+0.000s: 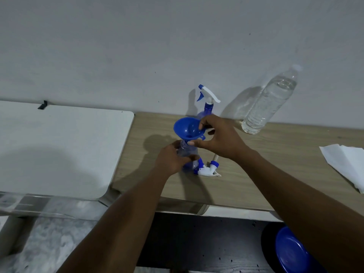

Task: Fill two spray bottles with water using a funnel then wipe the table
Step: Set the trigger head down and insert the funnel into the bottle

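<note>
A blue funnel (187, 128) sits in the neck of an uncapped blue spray bottle (186, 152) standing on the wooden table (275, 164). My left hand (173, 159) grips the bottle's body. My right hand (218, 137) pinches the funnel's rim and neck. The bottle's white-and-blue spray head (208, 169) lies on the table just right of it. A second blue spray bottle (206, 103), with its trigger head on, stands behind near the wall. A large clear water bottle (269, 101) stands at the back right, capped.
A white cloth or paper (344, 166) lies at the table's right edge. A white table (59, 146) adjoins on the left. A blue round object (291, 251) sits below the table's front edge at the lower right.
</note>
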A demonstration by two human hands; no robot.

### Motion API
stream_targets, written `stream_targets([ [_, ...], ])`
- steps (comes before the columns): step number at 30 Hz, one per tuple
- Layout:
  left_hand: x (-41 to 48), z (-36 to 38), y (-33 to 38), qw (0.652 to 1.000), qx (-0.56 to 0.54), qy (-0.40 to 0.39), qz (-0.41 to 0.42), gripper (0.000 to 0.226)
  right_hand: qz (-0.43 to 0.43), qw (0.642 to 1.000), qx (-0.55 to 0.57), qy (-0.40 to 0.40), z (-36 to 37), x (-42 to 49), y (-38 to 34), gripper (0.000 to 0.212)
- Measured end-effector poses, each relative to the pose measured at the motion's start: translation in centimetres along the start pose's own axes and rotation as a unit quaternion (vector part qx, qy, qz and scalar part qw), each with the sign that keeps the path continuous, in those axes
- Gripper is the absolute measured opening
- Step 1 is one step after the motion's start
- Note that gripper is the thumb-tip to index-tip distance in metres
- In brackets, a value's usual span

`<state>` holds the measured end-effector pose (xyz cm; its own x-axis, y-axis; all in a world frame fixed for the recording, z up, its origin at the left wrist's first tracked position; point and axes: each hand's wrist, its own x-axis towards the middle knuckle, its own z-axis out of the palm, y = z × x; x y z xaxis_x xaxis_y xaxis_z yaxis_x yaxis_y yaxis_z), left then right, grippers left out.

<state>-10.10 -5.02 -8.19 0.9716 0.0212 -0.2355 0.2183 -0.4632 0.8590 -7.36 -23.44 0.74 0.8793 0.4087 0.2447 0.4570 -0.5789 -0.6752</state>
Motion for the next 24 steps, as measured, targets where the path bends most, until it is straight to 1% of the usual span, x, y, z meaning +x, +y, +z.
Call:
stream_targets([
  [3,0.0,0.0,-0.2,1.000,-0.012,0.018,0.003,0.046,-0.033,0.999,-0.036,-0.002,0.2,-0.3,0.4,0.048],
  [5,-0.2,0.2,-0.4,1.000,-0.026,0.004,0.002,0.044,-0.042,0.998,-0.043,-0.001,0.1,-0.5,0.4,0.051],
  [7,0.0,0.6,-0.7,1.000,-0.007,0.000,-0.001,0.044,-0.043,0.998,-0.045,-0.009,0.0,-0.5,0.4,0.058],
  [9,-0.2,0.6,-0.8,1.000,0.028,0.006,-0.003,0.049,-0.040,0.998,-0.042,-0.018,-0.1,-0.6,0.3,0.065],
  [12,-0.9,0.6,-0.7,1.000,-0.007,0.001,-0.014,0.050,-0.023,0.999,-0.027,-0.031,-0.3,-0.9,0.0,0.077],
  [13,-1.1,0.7,-0.6,0.999,-0.022,0.013,-0.021,0.055,-0.011,0.999,-0.016,-0.033,-0.4,-1.0,-0.1,0.081],
  [14,-1.4,0.7,-0.5,0.999,-0.029,0.024,-0.023,0.065,0.003,1.000,-0.003,-0.028,-0.6,-1.2,-0.2,0.084],
  [15,-1.5,0.7,-0.4,0.998,-0.036,0.037,-0.022,0.081,0.014,1.000,0.006,-0.015,-0.7,-1.5,-0.3,0.084],
  [16,-1.8,0.7,-0.2,0.998,-0.028,0.055,-0.027,0.096,0.018,1.000,0.010,0.007,-0.9,-1.7,-0.2,0.081],
  [17,-2.0,0.8,-0.1,0.997,-0.006,0.076,-0.031,0.105,0.018,0.999,0.010,0.034,-1.2,-1.9,0.0,0.075],
  [18,-2.5,0.9,0.2,0.994,0.032,0.103,-0.036,0.104,0.018,0.998,0.009,0.066,-1.5,-2.2,0.3,0.067],
  [19,-3.2,0.9,0.4,0.988,0.074,0.133,-0.025,0.096,0.019,0.995,0.008,0.101,-1.9,-2.4,0.6,0.060],
  [21,-4.6,1.2,0.1,0.974,0.119,0.189,0.033,0.067,0.029,0.985,0.002,0.170,-2.8,-2.8,1.2,0.045],
  [23,-6.0,1.7,-0.6,0.959,0.156,0.213,0.106,0.044,0.059,0.975,-0.015,0.212,-4.0,-3.2,2.0,0.033],
  [24,-6.7,2.1,-0.8,0.952,0.182,0.212,0.128,0.040,0.075,0.972,-0.024,0.221,-4.5,-3.5,2.5,0.026],
])
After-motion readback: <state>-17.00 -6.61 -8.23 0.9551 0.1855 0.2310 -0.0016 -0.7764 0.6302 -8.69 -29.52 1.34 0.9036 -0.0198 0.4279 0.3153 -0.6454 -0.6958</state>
